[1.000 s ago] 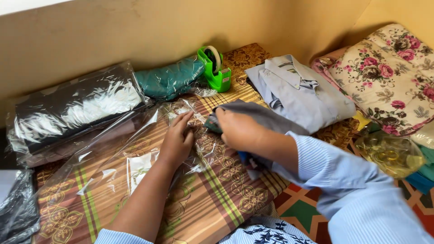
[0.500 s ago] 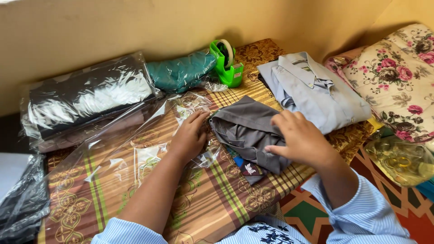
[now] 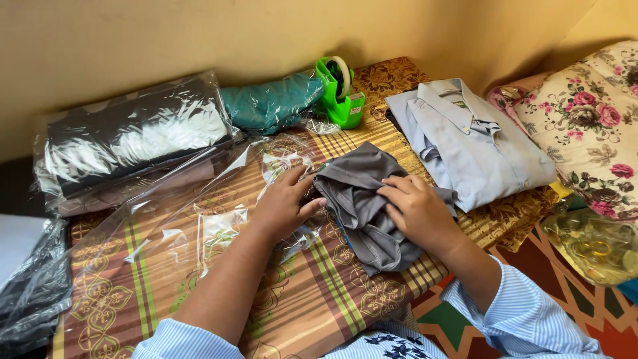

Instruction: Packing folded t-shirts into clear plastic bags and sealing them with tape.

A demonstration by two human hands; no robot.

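Observation:
A folded grey garment (image 3: 362, 199) lies on the patterned cloth in the middle. My right hand (image 3: 419, 211) presses down on top of it, fingers bent into the fabric. My left hand (image 3: 282, 205) rests on a clear plastic bag (image 3: 173, 219), fingers spread at the bag's mouth, thumb touching the garment's left edge. The bag lies flat and stretches away to the left.
A green tape dispenser (image 3: 342, 93) stands at the back. Bagged black (image 3: 133, 143) and teal (image 3: 269, 103) garments lie along the wall. A folded light blue shirt (image 3: 472, 143) sits right, a floral cushion (image 3: 591, 126) beyond it, more plastic (image 3: 30, 292) at the left edge.
My right hand slid left and now presses on the grey garment, which is bunched closer to the bag's mouth. My left hand stays on the plastic bag.

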